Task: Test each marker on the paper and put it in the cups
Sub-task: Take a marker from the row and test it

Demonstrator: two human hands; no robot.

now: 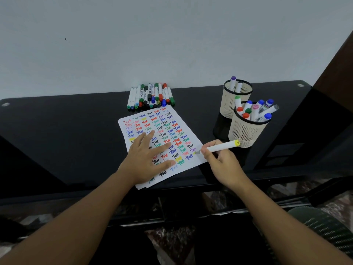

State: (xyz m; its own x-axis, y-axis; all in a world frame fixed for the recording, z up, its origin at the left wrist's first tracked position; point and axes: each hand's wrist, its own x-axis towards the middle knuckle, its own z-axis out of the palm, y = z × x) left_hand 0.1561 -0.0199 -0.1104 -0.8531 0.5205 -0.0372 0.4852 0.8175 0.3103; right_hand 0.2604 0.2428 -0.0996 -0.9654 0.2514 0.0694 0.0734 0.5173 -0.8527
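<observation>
A white sheet of paper covered in rows of coloured "Test" words lies on the black table. My left hand rests flat on it with fingers spread. My right hand grips a white marker with a yellow end, its tip touching the paper's right edge. A pile of several markers lies at the back against the wall. Two beige mesh cups stand at the right: the near cup holds several markers, the far cup holds two.
The black table meets a pale wall behind. A dark wooden post rises at the far right. A woven chair seat shows at the lower right, below the table's front edge.
</observation>
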